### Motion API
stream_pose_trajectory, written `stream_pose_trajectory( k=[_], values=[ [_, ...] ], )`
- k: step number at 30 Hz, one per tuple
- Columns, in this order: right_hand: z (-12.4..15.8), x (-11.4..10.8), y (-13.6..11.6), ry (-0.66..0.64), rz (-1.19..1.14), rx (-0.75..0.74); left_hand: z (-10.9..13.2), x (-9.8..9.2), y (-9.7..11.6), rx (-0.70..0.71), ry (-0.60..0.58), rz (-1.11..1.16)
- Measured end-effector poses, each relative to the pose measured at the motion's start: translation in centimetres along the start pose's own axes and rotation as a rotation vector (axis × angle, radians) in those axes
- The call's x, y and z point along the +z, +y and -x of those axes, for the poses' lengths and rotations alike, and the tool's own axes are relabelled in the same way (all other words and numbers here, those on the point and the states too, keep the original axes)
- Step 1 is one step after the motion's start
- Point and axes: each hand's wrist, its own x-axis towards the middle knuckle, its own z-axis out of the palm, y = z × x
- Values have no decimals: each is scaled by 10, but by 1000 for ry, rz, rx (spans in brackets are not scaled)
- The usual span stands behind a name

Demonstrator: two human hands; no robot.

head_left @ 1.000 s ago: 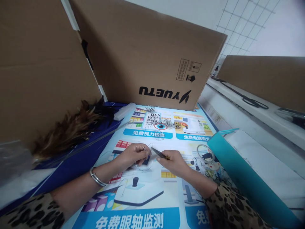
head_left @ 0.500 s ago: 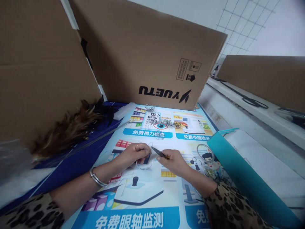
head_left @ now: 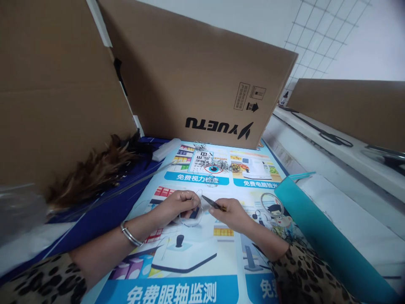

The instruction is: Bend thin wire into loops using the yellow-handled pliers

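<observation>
Centrally, two bare hands work over a printed poster (head_left: 202, 257), with clock directions read from the point between them. The left hand (head_left: 181, 206), at nine o'clock, pinches a thin wire loop (head_left: 190, 226) between thumb and fingers. The loop is roughly round; it hangs below those fingertips toward six o'clock, while a fine curved strand rises toward twelve. The right hand (head_left: 229, 214), at three o'clock, curls around the handles of dark narrow-nosed pliers (head_left: 213, 203). The pliers' long axis slants from four to ten, the nose pointing at ten, toward the loop; whether the tip touches the wire cannot be told. Farther off at twelve lie tangled wire clusters (head_left: 221, 164), before a standing cardboard panel (head_left: 215, 84). A coiled ring (head_left: 262, 202) rests at three, near a teal box (head_left: 319, 240); brown feathers (head_left: 91, 175) lie at ten.
</observation>
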Motion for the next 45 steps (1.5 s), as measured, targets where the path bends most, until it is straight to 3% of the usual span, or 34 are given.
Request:
stream_pose_trajectory(
  k=[7,15,40,45],
  values=[
    [-2,-11,-1,-53,177,-104,-1,-4,0,-14,-29,14],
    [-1,-13,0,-138,227,-101,0,-4,1,-77,-95,20],
    [-3,-14,-3,-116,418,-177,0,-7,-3,-129,-56,-90],
    [-3,-14,-4,-119,426,-171,0,-5,-1,-88,-44,-107]
  ],
)
